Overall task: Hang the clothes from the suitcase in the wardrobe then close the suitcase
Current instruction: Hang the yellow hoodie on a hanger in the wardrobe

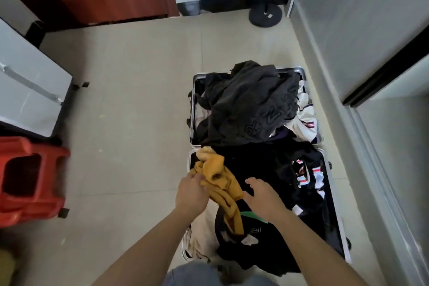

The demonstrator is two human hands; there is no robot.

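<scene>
Above the suitcase (191, 127), yellow garment (224, 181) pinched in left fingers (195, 177)

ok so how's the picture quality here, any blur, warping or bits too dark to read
Head view: wide-angle warp bows the grey wall; everything is slightly soft; black clothes in the suitcase merge into one dark mass; the yellow garment in the left hand reads clearly.

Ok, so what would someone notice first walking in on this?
The open suitcase lies right of centre, both halves heaped with clothes, a dark grey garment topping the far half. Over the near half the left hand grips a mustard-yellow garment while the right hand hovers open beside it. A red stool sits at left.
</scene>
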